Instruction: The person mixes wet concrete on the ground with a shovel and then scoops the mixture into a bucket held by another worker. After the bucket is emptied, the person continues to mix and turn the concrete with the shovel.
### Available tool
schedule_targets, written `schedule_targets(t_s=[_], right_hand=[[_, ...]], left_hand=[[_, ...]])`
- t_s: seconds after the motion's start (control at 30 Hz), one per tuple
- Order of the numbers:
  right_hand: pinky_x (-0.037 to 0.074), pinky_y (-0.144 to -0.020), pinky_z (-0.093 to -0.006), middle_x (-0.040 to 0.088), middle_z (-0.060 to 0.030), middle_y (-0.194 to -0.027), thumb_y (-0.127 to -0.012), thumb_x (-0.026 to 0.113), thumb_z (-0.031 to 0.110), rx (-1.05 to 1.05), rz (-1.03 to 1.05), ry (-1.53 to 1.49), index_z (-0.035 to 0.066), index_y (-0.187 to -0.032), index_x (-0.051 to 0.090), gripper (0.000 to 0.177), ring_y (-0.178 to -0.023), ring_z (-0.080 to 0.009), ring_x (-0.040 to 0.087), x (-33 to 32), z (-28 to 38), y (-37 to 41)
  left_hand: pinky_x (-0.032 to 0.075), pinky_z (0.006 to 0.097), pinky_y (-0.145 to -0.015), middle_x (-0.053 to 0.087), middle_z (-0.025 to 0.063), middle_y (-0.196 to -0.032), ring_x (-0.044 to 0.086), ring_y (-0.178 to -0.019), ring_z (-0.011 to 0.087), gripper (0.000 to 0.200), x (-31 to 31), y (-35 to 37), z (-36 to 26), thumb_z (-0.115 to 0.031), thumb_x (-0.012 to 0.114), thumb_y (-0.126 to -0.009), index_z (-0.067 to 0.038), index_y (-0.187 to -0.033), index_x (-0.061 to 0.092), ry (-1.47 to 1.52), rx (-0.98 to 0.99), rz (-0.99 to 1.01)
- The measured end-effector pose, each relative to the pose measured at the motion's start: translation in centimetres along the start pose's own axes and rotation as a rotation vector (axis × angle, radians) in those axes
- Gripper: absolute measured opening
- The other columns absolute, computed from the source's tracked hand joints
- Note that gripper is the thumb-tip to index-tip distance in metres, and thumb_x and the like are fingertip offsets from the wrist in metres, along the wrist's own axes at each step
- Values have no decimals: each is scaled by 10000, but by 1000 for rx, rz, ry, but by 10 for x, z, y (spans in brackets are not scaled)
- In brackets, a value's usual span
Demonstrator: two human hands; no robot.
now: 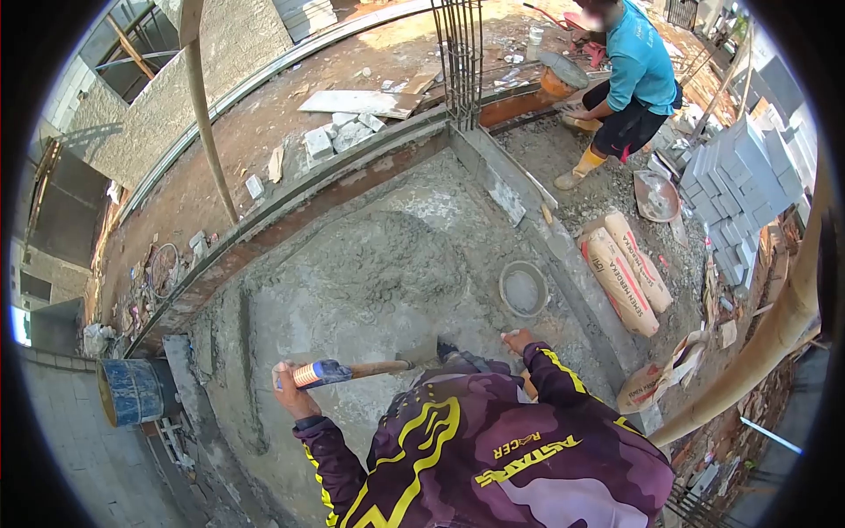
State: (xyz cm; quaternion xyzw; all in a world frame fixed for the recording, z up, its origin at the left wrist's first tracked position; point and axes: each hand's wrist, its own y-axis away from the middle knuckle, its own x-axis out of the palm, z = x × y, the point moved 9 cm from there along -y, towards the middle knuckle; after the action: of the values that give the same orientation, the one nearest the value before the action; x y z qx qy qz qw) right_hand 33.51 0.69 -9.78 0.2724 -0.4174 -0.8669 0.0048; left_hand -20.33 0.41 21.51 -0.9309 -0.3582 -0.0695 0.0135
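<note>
At the left, my left hand (295, 392) is closed around the blue grip end of a shovel handle (378, 369). Its wooden shaft runs right toward my body, where the rest of the tool is out of sight. My right hand (518, 340) is in front of my chest with its fingers curled; I cannot make out whether it holds anything. Just beyond that hand a round grey bucket (505, 295) stands on the wet floor, with pale grey material inside. Ahead of me spreads a low heap of wet grey mortar (396, 260).
A low wall (290, 198) borders the floor, with upright rebar (458, 66) at its corner. To the right lie cement bags (620, 282) and stacked grey blocks (739, 180). A co-worker (638, 75) bends by an orange-grey bucket (561, 77). A blue drum (141, 393) is at left.
</note>
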Motion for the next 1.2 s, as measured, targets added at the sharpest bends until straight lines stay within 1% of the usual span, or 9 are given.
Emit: schedule_targets(t_s=[0.2,0.23,0.33,0.47,0.67,0.77,0.87,1.07,1.2], right_hand=[[496,-664,-380,638,-202,-844,-741,675,330,113,96,4,-99,-869,609,452,-744,-270,646,4,-54,1],[483,-717,-393,631,-248,-865,-718,680,387,135,46,110,-116,-881,605,534,-800,-341,632,-17,-15,45],[466,-737,-394,624,-272,-861,-704,671,441,117,26,201,-103,-865,618,569,-850,-371,616,-13,-30,40],[481,-769,-362,655,-203,-834,-734,644,420,166,60,284,-41,-815,659,468,-817,-308,641,-1,-59,8],[494,-717,-354,652,-196,-868,-742,661,371,154,125,-31,-77,-883,633,470,-794,-285,644,-5,-58,-11],[494,-681,-348,650,-188,-835,-750,662,339,66,-35,-19,-76,-859,629,430,-751,-259,644,-9,-77,-46],[484,-696,-358,647,-195,-834,-740,673,337,43,62,-143,-81,-868,623,440,-764,-280,638,-6,-71,-39],[493,-660,-357,650,-135,-766,-743,666,350,43,42,133,-11,-834,662,372,-717,-228,627,-12,-66,-16],[481,-681,-371,654,-142,-761,-741,654,386,104,-22,256,-29,-816,658,421,-746,-251,640,-12,-82,-21]], left_hand=[[421,263,-624,527,34,-692,520,-639,126,244,19,-4,4,-277,512,-858,-53,-760,511,-15,24,-2],[418,260,-621,525,32,-685,517,-633,123,246,19,-5,4,-276,511,-857,-55,-751,509,-18,29,-9],[438,270,-639,518,27,-680,541,-649,134,233,10,-6,9,-262,513,-865,-64,-742,496,-54,14,-3],[443,272,-633,519,33,-656,554,-648,138,239,9,0,6,-271,523,-861,-70,-736,488,-83,-9,-24],[458,292,-622,518,41,-651,558,-621,149,241,8,9,4,-263,522,-851,-58,-732,482,-31,-30,-115],[464,296,-632,520,46,-655,563,-628,157,244,3,9,6,-266,525,-853,-58,-732,478,-69,8,-88],[466,304,-642,521,43,-656,566,-636,160,256,0,12,7,-273,527,-854,-60,-721,475,-40,13,-94],[435,321,-683,521,59,-650,554,-656,168,304,-6,16,9,-285,515,-860,-45,-676,480,-47,30,-106],[424,329,-708,504,58,-644,540,-666,174,321,-5,17,7,-293,500,-865,-38,-671,482,-67,54,-94]])
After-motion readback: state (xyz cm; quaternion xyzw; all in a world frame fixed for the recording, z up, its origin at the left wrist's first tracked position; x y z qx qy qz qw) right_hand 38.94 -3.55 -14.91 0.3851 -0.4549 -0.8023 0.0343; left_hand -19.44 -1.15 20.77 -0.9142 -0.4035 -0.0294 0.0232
